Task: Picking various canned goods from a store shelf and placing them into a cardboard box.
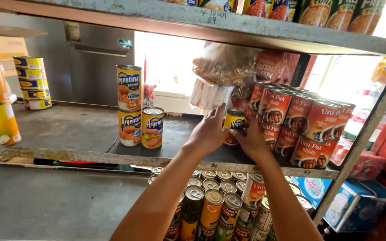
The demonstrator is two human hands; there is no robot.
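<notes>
1. The left hand (208,132) gripped a small yellow-labelled metal can (234,122) from its left side.
2. The right hand (252,139) closed on the same can from the right.
3. The can sat on the dark middle shelf (72,129), just beside stacked red-labelled tins (304,127).
4. Three taller yellow-labelled cans (135,111) stood well apart to the left.
</notes>
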